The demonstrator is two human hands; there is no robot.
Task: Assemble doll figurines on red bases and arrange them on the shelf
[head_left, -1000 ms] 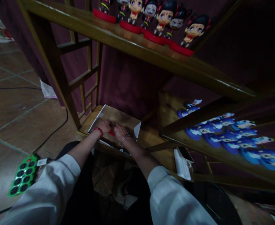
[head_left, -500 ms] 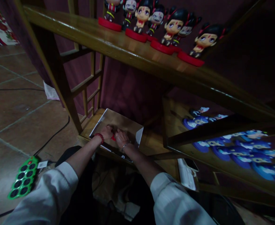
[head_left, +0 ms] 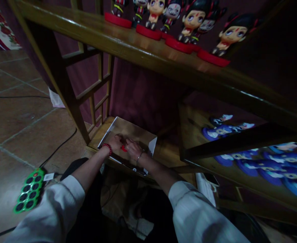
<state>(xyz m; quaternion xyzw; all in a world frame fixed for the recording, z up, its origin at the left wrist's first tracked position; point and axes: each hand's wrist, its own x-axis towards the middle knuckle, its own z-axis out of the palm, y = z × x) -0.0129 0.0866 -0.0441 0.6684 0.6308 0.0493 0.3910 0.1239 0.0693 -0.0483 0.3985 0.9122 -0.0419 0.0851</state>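
Both my hands are inside a shallow cardboard box (head_left: 135, 132) on the low wooden shelf. Between them shows a small red piece (head_left: 123, 148) with something dark by it; its shape is mostly hidden by my fingers. My left hand (head_left: 115, 143), with a red bead bracelet at its wrist, is closed at the piece's left side. My right hand (head_left: 134, 149), with a thin metal bracelet at its wrist, is closed at its right side, fingers bent.
Above, a wooden shelf (head_left: 87, 35) carries several figurines (head_left: 194, 21) on red bases. Blue figurines (head_left: 221, 131) stand on a shelf to the right. A green power strip (head_left: 30, 190) with cables lies on the floor at left. A white cloth (head_left: 206, 189) is at lower right.
The view has shifted slightly, with the upper figurines higher and farther right. My right hand has moved a little away from my left, and more of the red piece shows.
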